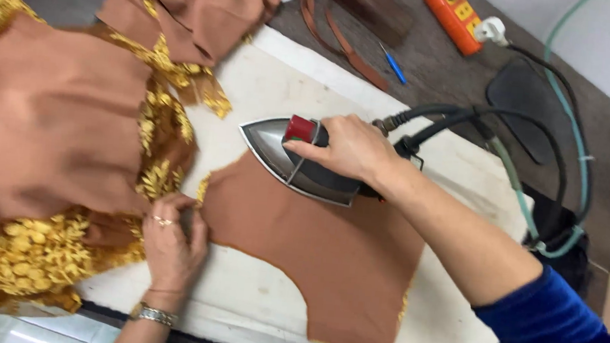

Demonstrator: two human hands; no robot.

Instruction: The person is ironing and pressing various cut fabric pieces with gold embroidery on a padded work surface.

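Surroundings: a cream ironing pad (267,95) covers the bench; beyond it, on the dark tabletop, lie an orange power strip (454,14), a blue pen (395,65), a loop of brown strap (335,38) and a dark flat mat (528,106).
Cords: a black cable (471,116) and a pale green hose (570,128) run from the iron's rear and curl off toward the right edge.
In the way: a heap of brown cloth trimmed with gold lace (50,142) crowds the left half of the pad, and another folded brown piece (202,4) sits at the top, just beside the iron's nose.
Fabric piece: a flat brown cut panel (319,261) with a curved lower edge lies in the middle of the pad, between the two hands.
Iron: a steel-soled iron (278,147) with a red knob rests on the panel's upper edge, nose pointing left.
Right hand: the right hand (347,149) is wrapped over the iron's handle, fingers curled shut round it, thumb toward the red knob.
Right arm: bare forearm slants in from the lower right, blue sleeve (563,334) pushed above the elbow.
Left hand: the left hand (170,237) lies palm down, fingers together and nearly flat, fingertips pinning the panel's left corner where it meets the lace; nothing is gripped.
Left wrist: comes straight up from the near edge, a metal watch (152,316) on it and a ring on one finger.
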